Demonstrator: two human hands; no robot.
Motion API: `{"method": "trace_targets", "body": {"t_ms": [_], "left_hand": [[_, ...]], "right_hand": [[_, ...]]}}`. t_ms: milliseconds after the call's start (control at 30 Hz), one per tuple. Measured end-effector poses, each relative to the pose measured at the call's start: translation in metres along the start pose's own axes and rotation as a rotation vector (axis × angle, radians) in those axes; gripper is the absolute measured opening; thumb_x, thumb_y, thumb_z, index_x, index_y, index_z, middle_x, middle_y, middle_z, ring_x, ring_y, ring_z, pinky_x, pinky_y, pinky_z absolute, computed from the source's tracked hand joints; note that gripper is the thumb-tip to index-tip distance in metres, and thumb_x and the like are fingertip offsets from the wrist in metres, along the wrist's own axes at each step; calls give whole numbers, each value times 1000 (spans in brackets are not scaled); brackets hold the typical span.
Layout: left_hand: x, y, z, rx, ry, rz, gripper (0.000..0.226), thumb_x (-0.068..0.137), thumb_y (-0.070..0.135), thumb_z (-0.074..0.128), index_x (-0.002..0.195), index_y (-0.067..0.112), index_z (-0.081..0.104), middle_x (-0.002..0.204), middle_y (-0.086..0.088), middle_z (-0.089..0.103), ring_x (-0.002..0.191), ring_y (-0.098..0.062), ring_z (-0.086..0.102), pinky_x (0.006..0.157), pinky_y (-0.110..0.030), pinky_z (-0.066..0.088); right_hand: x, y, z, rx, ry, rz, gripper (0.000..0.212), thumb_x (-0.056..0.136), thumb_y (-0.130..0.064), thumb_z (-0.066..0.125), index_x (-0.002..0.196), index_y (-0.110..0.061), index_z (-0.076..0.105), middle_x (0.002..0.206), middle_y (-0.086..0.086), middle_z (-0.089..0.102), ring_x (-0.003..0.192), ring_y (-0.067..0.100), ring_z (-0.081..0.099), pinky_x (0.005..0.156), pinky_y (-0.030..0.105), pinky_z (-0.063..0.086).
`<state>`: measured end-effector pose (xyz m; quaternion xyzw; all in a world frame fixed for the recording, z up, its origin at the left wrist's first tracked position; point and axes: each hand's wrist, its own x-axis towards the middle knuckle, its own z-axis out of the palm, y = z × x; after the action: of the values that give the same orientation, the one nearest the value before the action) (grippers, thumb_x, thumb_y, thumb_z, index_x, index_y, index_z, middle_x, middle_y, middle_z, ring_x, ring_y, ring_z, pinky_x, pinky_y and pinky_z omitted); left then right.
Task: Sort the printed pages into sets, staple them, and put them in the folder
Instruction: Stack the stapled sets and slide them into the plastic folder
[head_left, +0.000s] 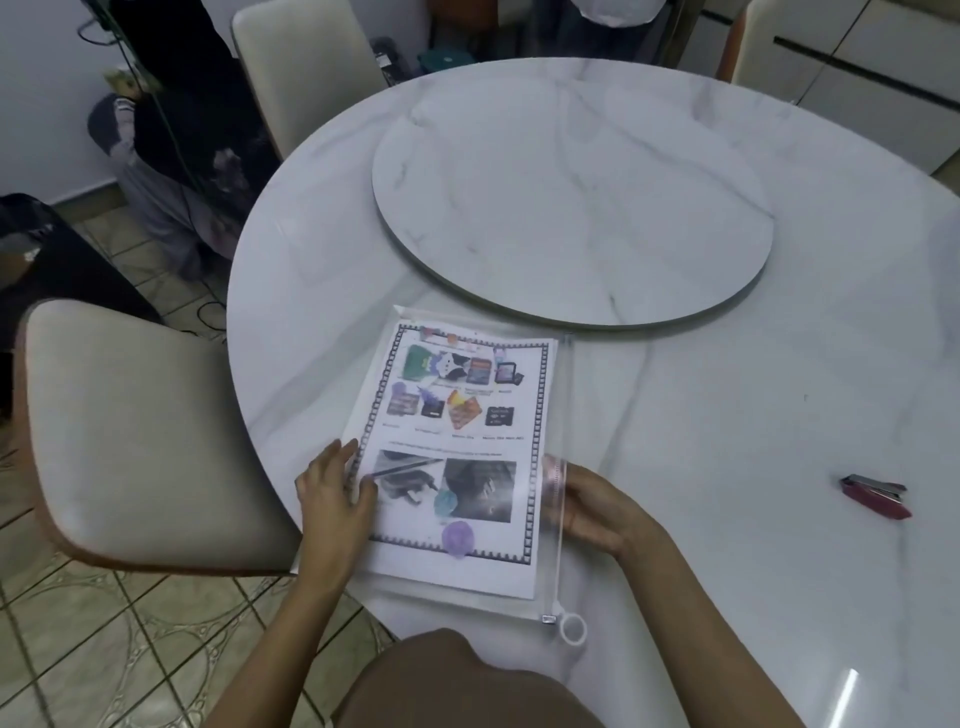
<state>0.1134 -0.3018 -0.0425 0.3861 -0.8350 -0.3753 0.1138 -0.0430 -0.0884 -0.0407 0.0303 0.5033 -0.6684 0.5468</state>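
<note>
A clear zip folder lies at the near left edge of the marble table. Inside it show the printed pages, with coloured pictures and a film-strip border on the top sheet. My left hand presses flat on the folder's left edge, fingers spread. My right hand pinches the folder's right edge along the zip track. The zip slider with its white ring pull sits at the near end of the track. A red stapler lies apart on the table at the right.
A round marble turntable fills the table's middle. A beige chair stands close at the left, another chair at the far side. Dark clutter and cables line the floor at the left.
</note>
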Motion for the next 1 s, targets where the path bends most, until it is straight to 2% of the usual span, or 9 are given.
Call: {"method": "trace_targets", "body": {"t_ms": [67, 167, 300, 367, 500, 667, 767, 900, 1000], "left_hand": [[-6, -6, 4, 76, -17, 146, 53, 84, 31, 47, 130, 5, 46, 144, -21, 35, 131, -37, 30, 107, -41, 24], [-24, -6, 14, 153, -117, 518, 51, 88, 45, 39, 131, 17, 42, 143, -14, 38, 132, -25, 27, 109, -39, 29], [-46, 3, 34, 277, -409, 1051, 50, 87, 52, 46, 128, 24, 44, 141, -2, 42, 135, -16, 29, 111, -30, 27], [-49, 8, 44, 341, -490, 1180, 47, 81, 53, 53, 121, 28, 48, 138, 3, 45, 134, -15, 32, 110, -29, 29], [-47, 29, 52, 343, -506, 1223, 34, 73, 43, 62, 102, 27, 54, 117, 7, 58, 116, -11, 44, 93, -24, 38], [-55, 33, 54, 262, -412, 1298, 6, 82, 25, 60, 84, 20, 60, 92, 4, 68, 91, -13, 63, 68, -25, 52], [-59, 26, 51, 165, -343, 1283, 12, 92, 21, 50, 88, 18, 61, 89, 3, 69, 92, -11, 65, 72, -23, 53], [-61, 24, 45, 43, -279, 1244, 5, 87, 15, 59, 91, 18, 59, 89, 4, 70, 95, -7, 65, 85, -19, 51], [-62, 19, 42, 15, -308, 1187, 7, 89, 16, 54, 94, 18, 59, 94, 3, 70, 101, -5, 62, 85, -19, 51]], "right_hand": [[-5, -4, -2, -118, 116, -46, 28, 88, -7, 52, 114, -1, 63, 113, 18, 65, 99, 29, 62, 85, 37, 55], [-21, -11, -5, -380, 387, -167, 20, 88, -1, 53, 98, -4, 70, 86, 9, 74, 76, 19, 68, 63, 22, 55], [-39, -13, -14, -498, 608, -231, 19, 88, 1, 53, 102, 1, 66, 82, 12, 70, 73, 22, 67, 71, 28, 57], [-52, -9, -12, -585, 624, -197, 17, 88, -2, 54, 100, 0, 67, 81, 12, 70, 72, 23, 67, 73, 31, 58], [-78, 9, 5, -885, 533, -83, 14, 89, -14, 57, 97, -12, 68, 88, 3, 70, 80, 16, 67, 74, 21, 54], [-98, 35, 22, -1134, 523, -92, 25, 90, -26, 54, 113, -17, 59, 101, -6, 54, 89, 6, 53, 69, 6, 39], [-105, 41, 24, -1178, 509, -81, 25, 90, -29, 53, 112, -18, 59, 100, -7, 51, 87, 3, 49, 67, 6, 37], [-109, 39, 28, -1003, 443, -23, 23, 94, -25, 49, 74, -21, 60, 75, -9, 61, 63, -3, 55, 57, 8, 40], [-111, 36, 32, -859, 387, 9, 28, 94, -21, 48, 69, -17, 61, 62, -6, 64, 53, 0, 57, 52, 6, 37]]}}
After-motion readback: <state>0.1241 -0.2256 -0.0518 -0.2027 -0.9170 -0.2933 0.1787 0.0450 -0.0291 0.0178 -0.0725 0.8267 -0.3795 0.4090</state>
